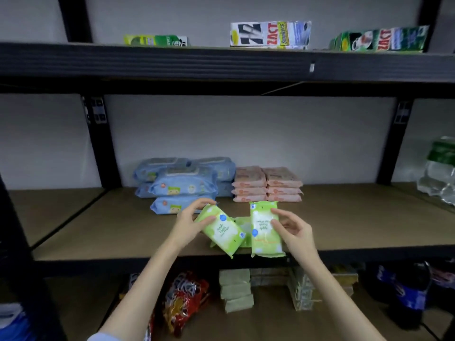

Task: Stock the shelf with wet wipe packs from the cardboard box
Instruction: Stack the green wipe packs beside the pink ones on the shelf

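Observation:
I hold two green wet wipe packs over the front of the middle shelf (123,232). My left hand (189,222) grips the tilted green pack (222,232) at its upper end. My right hand (293,230) pinches the upright green pack (264,230) along its right side. Another green pack (242,223) lies on the shelf between and behind them, mostly hidden. Blue wipe packs (182,185) are stacked at the back left of the shelf, with pink wipe packs (267,184) stacked beside them on the right. The cardboard box is not in view.
The upper shelf carries toothpaste boxes (270,34). A clear plastic bundle (440,168) sits at the right end of the middle shelf. The lower shelf holds a red snack bag (184,299), pale green packs (235,289) and dark blue bottles (403,296). Black uprights (103,143) frame the bay.

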Available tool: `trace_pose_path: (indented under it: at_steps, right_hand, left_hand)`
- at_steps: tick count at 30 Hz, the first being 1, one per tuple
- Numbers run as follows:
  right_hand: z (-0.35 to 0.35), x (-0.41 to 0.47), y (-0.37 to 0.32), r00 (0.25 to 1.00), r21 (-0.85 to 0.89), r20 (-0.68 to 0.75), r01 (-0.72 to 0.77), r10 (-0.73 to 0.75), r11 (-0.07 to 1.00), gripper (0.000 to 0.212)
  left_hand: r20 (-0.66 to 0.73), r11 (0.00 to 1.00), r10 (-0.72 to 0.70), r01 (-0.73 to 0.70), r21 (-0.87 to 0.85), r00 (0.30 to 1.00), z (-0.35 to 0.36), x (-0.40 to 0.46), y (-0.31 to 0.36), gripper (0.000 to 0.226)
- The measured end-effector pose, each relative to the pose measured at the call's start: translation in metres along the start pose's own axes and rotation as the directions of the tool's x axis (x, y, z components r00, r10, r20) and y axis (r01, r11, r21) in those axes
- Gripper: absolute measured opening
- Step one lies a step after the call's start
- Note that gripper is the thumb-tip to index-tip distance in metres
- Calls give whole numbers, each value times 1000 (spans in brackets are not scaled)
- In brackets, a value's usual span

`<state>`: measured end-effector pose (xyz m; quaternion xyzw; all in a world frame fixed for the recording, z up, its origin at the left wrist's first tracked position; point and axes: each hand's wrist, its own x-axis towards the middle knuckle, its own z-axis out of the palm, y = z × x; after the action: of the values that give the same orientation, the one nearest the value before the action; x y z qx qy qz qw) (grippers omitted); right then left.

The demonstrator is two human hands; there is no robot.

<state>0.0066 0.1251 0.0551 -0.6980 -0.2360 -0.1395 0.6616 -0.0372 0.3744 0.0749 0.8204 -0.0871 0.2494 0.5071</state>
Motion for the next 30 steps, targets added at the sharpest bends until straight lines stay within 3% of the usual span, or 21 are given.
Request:
trace_pose_path:
  at_steps: [5, 7, 10, 12, 14, 19, 23, 26, 30]
  right_hand:
    - [10, 21, 23, 997, -96, -3, -79, 80, 992, 25]
    - [11, 24, 28, 980, -176, 70, -172, 186, 969, 16]
    - [12, 24, 33, 919, -365, 192, -260, 345, 894, 37]
    - [12, 24, 34, 912, -419, 205, -246, 355, 874, 45]
    - [12, 24, 33, 914, -442, 194, -242, 356, 863, 48]
    - [8, 19, 27, 921, -614, 91, -249, 380, 749, 74]
    - [3, 21, 29, 915, -646, 105, -235, 390, 726, 63]
    - [-8, 29, 23, 901, -683, 153, -201, 407, 702, 46]
    - [-21, 37, 18, 882, -682, 241, -144, 406, 717, 58]
  left_hand:
    - [-31, 998, -49, 51, 49, 998, 14, 17, -19, 35]
    - [-4, 990, -106, 106, 92, 994, 19, 18, -29, 29]
    - [64, 959, -227, 212, 186, 972, 27, 15, -43, 13]
    - [74, 938, -284, 261, 226, 956, 29, 14, -49, 35]
    - [86, 909, -327, 288, 303, 941, 31, 11, -40, 33]
    - [-89, 799, -359, 355, 486, 929, 39, -6, -28, 60]
    - [-131, 817, -433, 450, 360, 892, 43, -6, -28, 61]
    - [-102, 895, -424, 433, 109, 900, 42, -1, -31, 69]
    - [-12, 915, -403, 402, -41, 915, 38, 4, -37, 43]
